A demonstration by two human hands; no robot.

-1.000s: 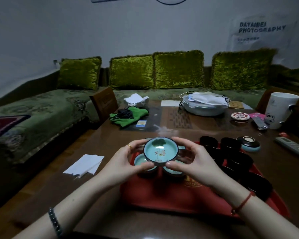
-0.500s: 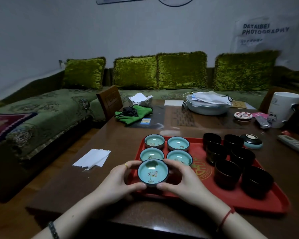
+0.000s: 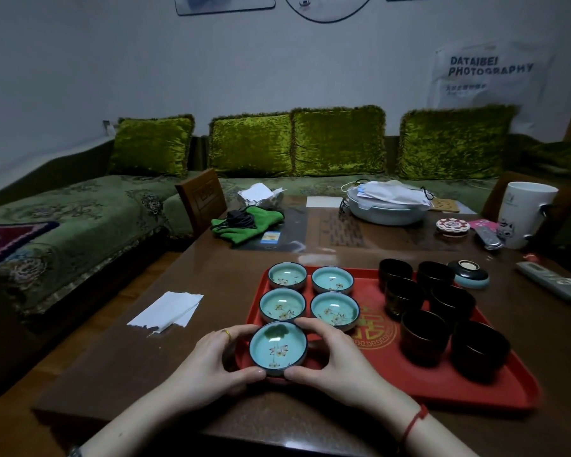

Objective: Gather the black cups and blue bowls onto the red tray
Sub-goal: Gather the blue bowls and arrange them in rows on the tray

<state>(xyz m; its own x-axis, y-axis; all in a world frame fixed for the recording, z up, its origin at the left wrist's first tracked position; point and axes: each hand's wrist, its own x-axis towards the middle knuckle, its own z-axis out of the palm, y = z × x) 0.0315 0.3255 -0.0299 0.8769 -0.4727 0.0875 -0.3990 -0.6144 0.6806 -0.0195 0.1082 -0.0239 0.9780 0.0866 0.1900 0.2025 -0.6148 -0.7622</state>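
Note:
A blue bowl (image 3: pixel 278 348) with a flower painted inside sits at the near left corner of the red tray (image 3: pixel 409 380). My left hand (image 3: pixel 211 364) and my right hand (image 3: pixel 330 361) curl round it from both sides, thumbs at its near rim. Behind it on the tray stand several more blue bowls (image 3: pixel 282 305) in two rows. Several black cups (image 3: pixel 424 336) fill the tray's right half in two rows.
An upturned black-and-blue bowl (image 3: pixel 468 275) lies on the brown table just past the tray's far right corner. A remote (image 3: pixel 552 284), white mug (image 3: pixel 524 214), grey covered dish (image 3: pixel 388 206), green cloth (image 3: pixel 244 224) and white paper (image 3: pixel 167 313) surround the tray.
Both hands have carried the bowl down from mid-air to the tray's near left corner. The view has tilted up a little.

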